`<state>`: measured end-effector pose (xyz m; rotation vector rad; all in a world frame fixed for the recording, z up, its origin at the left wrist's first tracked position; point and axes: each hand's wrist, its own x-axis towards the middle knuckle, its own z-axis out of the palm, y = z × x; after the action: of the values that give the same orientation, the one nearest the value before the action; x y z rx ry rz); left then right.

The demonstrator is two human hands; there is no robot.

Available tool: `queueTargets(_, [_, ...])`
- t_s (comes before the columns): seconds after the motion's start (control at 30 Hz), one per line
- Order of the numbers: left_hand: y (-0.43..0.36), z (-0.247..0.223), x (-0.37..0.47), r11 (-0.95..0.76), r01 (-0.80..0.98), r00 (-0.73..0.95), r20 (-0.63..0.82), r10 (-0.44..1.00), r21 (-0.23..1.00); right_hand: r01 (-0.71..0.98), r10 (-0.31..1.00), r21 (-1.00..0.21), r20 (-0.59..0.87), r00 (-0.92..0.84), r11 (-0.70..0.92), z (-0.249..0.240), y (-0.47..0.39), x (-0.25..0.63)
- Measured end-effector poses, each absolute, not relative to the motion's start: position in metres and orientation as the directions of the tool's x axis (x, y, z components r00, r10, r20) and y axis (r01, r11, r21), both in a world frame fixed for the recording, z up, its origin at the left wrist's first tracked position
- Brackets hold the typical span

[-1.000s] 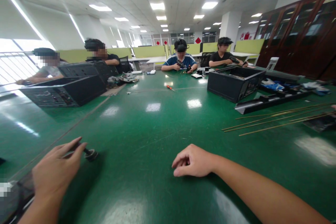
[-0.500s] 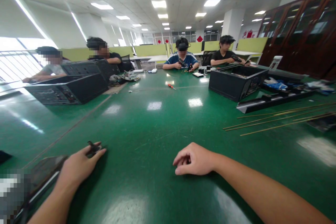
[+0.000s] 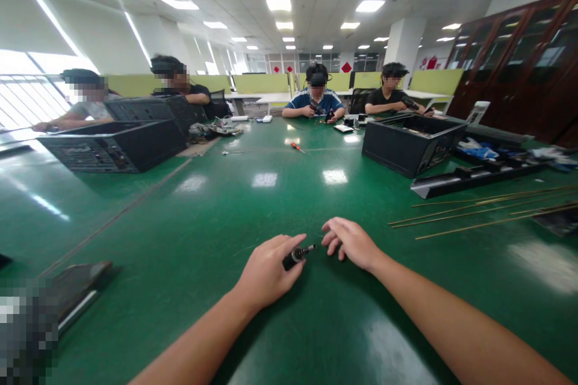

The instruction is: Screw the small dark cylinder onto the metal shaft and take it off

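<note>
Near the middle of the green table (image 3: 217, 210), my left hand (image 3: 270, 271) is closed around a small black cylindrical tool (image 3: 295, 257). A thin metal tip sticks out of the tool and points right. Just beyond that tip is my right hand (image 3: 353, 243), its fingers loosely bent and apart, with nothing seen in them. The two hands do not touch.
An orange screwdriver (image 3: 296, 147) lies farther back. Black computer cases stand at left (image 3: 153, 147) and right (image 3: 392, 147). Thin brass-coloured rods (image 3: 469, 204) lie at right. A dark flat object (image 3: 74, 292) is at lower left. Several people sit around the table.
My left hand has moved right to the middle with the black tool. My right hand has shifted slightly forward and right, its fingers now more spread.
</note>
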<state>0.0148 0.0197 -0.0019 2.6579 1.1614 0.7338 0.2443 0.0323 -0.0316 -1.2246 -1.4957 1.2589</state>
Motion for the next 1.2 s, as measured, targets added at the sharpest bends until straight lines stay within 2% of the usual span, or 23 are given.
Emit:
queueTargets(0.17, [0.019,-0.009,0.002,-0.630,0.640,0.545,0.319,0.776,0.440,0.318,0.923,-0.902,0.179,-0.342,0.292,-0.023,0.010,0.234])
queueTargets(0.37, [0.015,-0.002,0.009,-0.619,0.634,0.542,0.306,0.783,0.464,0.416,0.867,-0.801,0.240,-0.436,0.431,-0.011,-0.004,0.228])
queueTargets(0.47, [0.014,-0.004,0.009,-0.663,0.579,0.576,0.338,0.745,0.475,0.476,0.869,-0.749,0.270,-0.415,0.460,-0.013,-0.003,0.227])
queueTargets(0.73, [0.013,-0.008,0.009,-0.613,0.598,0.503,0.354,0.789,0.517,0.556,0.843,-0.646,0.292,-0.453,0.522,-0.019,0.000,0.225])
queueTargets(1.2, [0.012,-0.007,0.010,-0.626,0.561,0.498,0.384,0.778,0.541,0.540,0.820,-0.630,0.319,-0.475,0.558,-0.020,0.000,0.225])
